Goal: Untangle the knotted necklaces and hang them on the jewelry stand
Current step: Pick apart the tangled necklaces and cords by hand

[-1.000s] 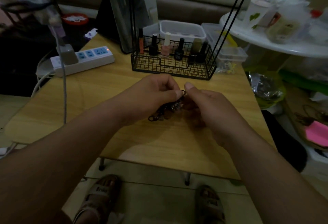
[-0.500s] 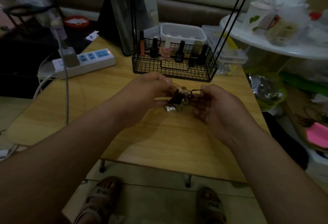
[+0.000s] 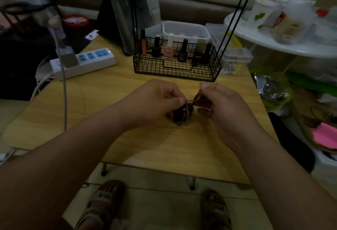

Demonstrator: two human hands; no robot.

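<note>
A dark knotted clump of necklaces (image 3: 183, 114) hangs just above the wooden table (image 3: 109, 102), between both hands. My left hand (image 3: 155, 100) grips the clump from the left, thumb and fingers curled round it. My right hand (image 3: 218, 100) pinches a dark strand at the clump's upper right. The jewelry stand is a black wire frame (image 3: 235, 16) with thin rods rising behind a wire basket (image 3: 175, 65) at its base; its top is out of view.
Several nail polish bottles (image 3: 182, 51) stand in the basket. A white power strip (image 3: 85, 62) with a cable lies at back left, clear plastic boxes (image 3: 184, 31) behind the basket. A cluttered white round table (image 3: 273, 45) stands right. My sandalled feet (image 3: 104, 204) are below the table's front edge.
The hands have drawn closer again and sunk a little toward me. The spread strands have gathered back into a tight clump, and my right hand now pinches one strand at its top.
</note>
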